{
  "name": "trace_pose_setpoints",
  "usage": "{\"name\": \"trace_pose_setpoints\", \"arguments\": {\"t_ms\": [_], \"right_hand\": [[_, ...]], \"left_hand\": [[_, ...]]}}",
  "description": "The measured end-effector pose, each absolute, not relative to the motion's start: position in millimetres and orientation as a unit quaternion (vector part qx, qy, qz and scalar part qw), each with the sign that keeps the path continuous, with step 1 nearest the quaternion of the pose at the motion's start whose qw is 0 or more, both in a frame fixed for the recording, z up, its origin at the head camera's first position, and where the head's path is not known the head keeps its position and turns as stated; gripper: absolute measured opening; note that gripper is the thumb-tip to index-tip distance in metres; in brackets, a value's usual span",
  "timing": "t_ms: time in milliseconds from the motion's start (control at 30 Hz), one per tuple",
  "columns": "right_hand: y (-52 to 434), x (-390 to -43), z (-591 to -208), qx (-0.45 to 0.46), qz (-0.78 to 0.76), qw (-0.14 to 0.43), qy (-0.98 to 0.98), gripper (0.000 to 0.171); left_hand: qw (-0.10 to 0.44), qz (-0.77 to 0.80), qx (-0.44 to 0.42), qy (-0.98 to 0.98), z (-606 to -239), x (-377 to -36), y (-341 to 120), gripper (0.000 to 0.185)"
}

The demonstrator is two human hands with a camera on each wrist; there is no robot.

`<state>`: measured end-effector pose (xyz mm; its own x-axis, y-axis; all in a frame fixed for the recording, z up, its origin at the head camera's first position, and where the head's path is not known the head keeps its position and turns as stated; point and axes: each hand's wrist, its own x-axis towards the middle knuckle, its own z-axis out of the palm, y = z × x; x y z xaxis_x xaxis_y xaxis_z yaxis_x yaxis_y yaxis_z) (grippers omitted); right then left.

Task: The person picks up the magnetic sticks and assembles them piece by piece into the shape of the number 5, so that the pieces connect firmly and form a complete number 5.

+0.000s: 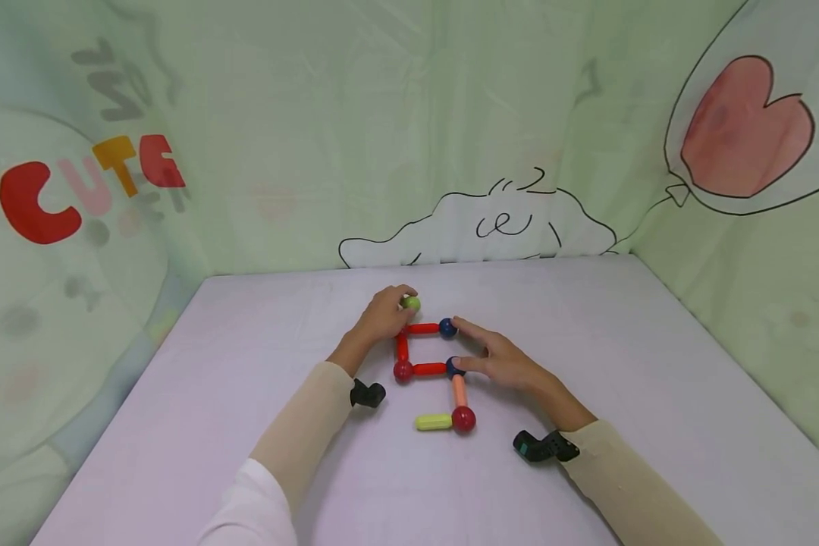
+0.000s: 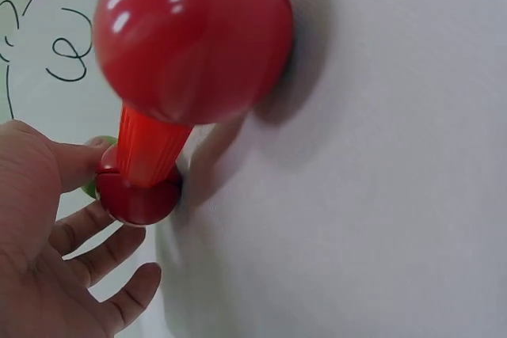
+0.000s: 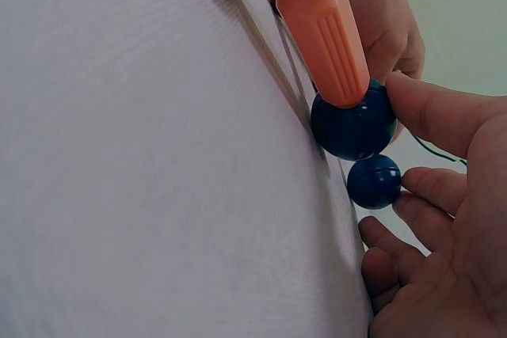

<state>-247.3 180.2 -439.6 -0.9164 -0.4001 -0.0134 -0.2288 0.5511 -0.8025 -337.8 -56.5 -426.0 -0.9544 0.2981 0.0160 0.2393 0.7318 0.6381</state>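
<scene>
In the head view my left hand (image 1: 384, 312) curls its thumb and fingertips around a light green ball (image 1: 411, 303) at the far end of a ball-and-rod figure. A red ball mostly hides that green ball in the left wrist view. My right hand (image 1: 501, 360) has its fingers extended: the thumb touches the nearer blue ball (image 1: 454, 368), and the forefinger is against the farther blue ball (image 1: 447, 327). Red rods (image 1: 430, 369) join these to the red balls on the left, one being the near red ball (image 1: 403, 371).
A salmon rod (image 1: 459, 391) runs from the nearer blue ball to a red ball (image 1: 463, 419), with a yellow-green rod (image 1: 434, 422) pointing left from it. The figure lies on a pale table (image 1: 246, 455), backed by a printed curtain (image 1: 280, 152).
</scene>
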Motion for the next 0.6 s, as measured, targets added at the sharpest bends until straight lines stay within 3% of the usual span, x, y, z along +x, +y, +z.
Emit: {"name": "trace_pose_setpoints", "arguments": {"t_ms": [600], "right_hand": [[180.2,-247.1,-438.4,-0.178,-0.432,0.103,0.878,0.077]], "left_hand": [[0.021,0.425,0.154,0.892,-407.9,-307.0,-82.8,0.031]]}}
